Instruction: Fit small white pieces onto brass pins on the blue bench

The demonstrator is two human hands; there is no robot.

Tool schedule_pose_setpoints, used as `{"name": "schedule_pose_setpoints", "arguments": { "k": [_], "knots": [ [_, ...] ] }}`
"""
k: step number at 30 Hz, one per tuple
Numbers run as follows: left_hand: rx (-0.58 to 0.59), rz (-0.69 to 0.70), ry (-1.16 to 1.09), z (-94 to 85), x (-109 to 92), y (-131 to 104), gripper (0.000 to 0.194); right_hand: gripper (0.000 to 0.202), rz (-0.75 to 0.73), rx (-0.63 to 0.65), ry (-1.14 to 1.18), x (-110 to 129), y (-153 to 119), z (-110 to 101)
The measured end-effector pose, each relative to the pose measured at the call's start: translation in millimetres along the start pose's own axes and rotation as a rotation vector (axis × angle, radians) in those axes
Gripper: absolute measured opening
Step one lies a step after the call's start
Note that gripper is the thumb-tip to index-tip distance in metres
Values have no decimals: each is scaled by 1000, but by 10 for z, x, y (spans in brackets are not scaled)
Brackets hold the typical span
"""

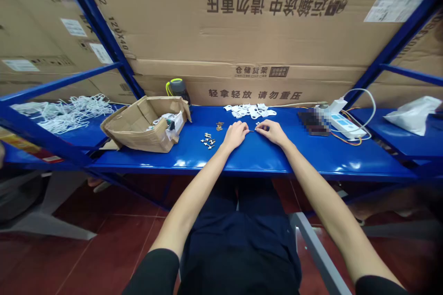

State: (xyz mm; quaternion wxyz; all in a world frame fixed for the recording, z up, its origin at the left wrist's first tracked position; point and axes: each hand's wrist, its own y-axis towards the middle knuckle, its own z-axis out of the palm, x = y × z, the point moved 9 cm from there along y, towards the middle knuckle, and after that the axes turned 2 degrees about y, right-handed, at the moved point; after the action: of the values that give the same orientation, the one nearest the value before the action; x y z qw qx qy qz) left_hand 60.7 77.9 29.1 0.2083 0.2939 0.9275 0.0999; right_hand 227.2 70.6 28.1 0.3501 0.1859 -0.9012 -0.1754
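Observation:
My left hand [236, 134] rests low over the blue table [194, 161], its fingers pinched at one end of a small thin brownish piece [251, 131]. Facing it, my right hand [270, 132] has its thumb and forefinger together near the piece's other end; what it grips is too small to make out. Beyond both hands lies a pile of flat white parts [254, 110]. Left of my left hand are small brass-coloured pieces [219, 126] and, nearer, several small pieces with white collars [208, 141]. Tiny white bits [257, 123] lie just beyond my fingertips.
An open cardboard box [141, 131] with parts stands at the left, a dark bottle [179, 88] behind it. At the right are a dark blurred object [314, 122] and a white power strip [346, 126] with cables. Blue shelf posts [104, 27] rise at both sides.

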Motion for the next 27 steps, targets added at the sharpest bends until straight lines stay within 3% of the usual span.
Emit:
{"name": "schedule_pose_setpoints", "arguments": {
  "k": [11, 19, 27],
  "knots": [
    [-17, 1, -34, 18, 17, 8, 14, 18, -20, 18, 9, 19, -3, 6],
    [-25, -9, -47, 10, 33, 23, 16, 37, 4, 11, 30, 2, -12, -21],
    [-28, -17, -52, 3, 31, 21, 14, 25, 53, -12, 4, 8, -11, -22]
  ]
}}
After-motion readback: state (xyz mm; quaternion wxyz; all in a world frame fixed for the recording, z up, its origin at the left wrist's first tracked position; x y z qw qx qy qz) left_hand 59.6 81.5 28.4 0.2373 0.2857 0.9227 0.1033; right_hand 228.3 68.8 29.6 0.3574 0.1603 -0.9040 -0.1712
